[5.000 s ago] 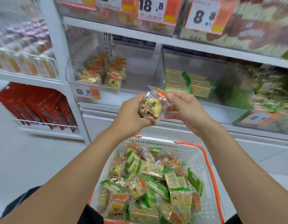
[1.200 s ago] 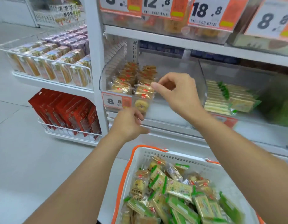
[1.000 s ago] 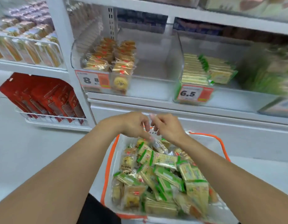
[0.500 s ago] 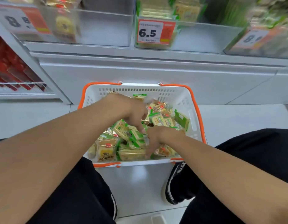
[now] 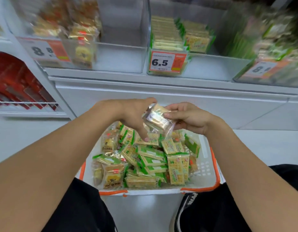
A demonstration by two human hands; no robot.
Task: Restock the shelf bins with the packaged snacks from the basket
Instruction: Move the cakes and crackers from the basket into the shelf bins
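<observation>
Both hands over the basket (image 5: 210, 171), at its far edge. Right hand (image 5: 190, 118) pinches a clear-wrapped snack pack (image 5: 157, 118) between thumb and curled fingers. Left hand (image 5: 133, 114) also grips the pack, thumb at its top, one finger reaching down to touch the green-and-yellow packs (image 5: 151, 163) heaped in the basket. Shelf bins (image 5: 121, 56) above, partly stocked.

Snack packet (image 5: 157, 120) between both hands
</observation>
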